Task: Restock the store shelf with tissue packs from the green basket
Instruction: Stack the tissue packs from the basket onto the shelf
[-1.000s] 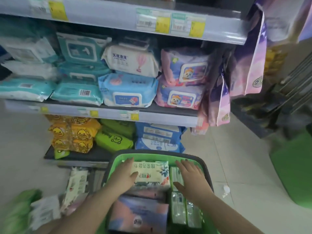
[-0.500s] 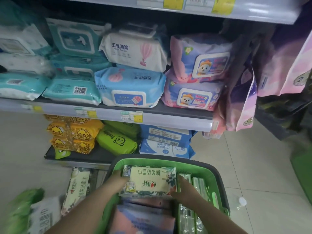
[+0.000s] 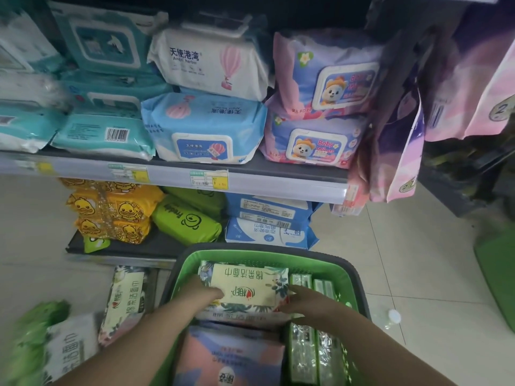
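Both hands (image 3: 252, 299) have closed round the soft rectangular tissue pack (image 3: 245, 288).

The green basket (image 3: 267, 256) is moulded plastic with a perforated wall and a dark matt rim. The tissue pack (image 3: 245, 288) is wrapped in soft printed film with a slight sheen. The wet-wipe packs (image 3: 204, 126) on the shelf have glossy film and hard plastic lids. Smooth, pale floor tiles (image 3: 418, 274) shine faintly.

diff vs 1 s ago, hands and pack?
Both hands went from resting flat on top to the sides of the leaf-print pack: left hand and right hand now grip it. Pack remains in the basket; shelf stock unchanged.
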Motion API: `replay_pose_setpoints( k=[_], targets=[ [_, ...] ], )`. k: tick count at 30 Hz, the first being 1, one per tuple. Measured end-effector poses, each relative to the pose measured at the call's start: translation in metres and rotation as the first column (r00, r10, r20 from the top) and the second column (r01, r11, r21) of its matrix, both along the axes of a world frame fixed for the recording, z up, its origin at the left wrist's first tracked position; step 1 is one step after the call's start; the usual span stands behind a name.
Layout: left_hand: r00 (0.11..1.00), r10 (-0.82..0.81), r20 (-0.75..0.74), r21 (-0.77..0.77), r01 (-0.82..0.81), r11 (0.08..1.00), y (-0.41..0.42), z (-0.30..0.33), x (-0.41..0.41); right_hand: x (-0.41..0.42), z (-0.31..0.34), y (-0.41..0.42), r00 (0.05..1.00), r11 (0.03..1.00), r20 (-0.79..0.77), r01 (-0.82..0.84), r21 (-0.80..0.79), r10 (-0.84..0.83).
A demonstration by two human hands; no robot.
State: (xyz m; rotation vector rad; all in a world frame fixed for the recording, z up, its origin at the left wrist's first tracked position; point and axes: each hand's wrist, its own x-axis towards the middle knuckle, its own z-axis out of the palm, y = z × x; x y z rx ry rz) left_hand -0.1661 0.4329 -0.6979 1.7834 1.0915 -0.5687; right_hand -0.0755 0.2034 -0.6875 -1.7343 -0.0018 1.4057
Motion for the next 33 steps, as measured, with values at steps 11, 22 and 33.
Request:
replay_pose_setpoints(
  k=[11, 22, 33],
  targets=[
    [0.987, 0.1, 0.123, 0.067, -0.109, 0.992, -0.014, 0.013, -0.002, -0.017, -0.009, 0.002, 0.976, 0.974, -0.038, 0.208, -0.095, -0.212],
    [0.947, 0.154, 0.282, 0.088, -0.185, 0.979, -0.02, 0.03, -0.004, -0.009, -0.001, 0.012, 0.895, 0.89, 0.221, 0.425, -0.166, -0.387],
    [0.827, -0.134, 0.547, 0.39, -0.11, 0.914, -0.057, 0.103, -0.025, -0.002, 0.044, -0.009, 0.722, 0.764, 0.339, 0.645, -0.013, -0.603]
  ],
)
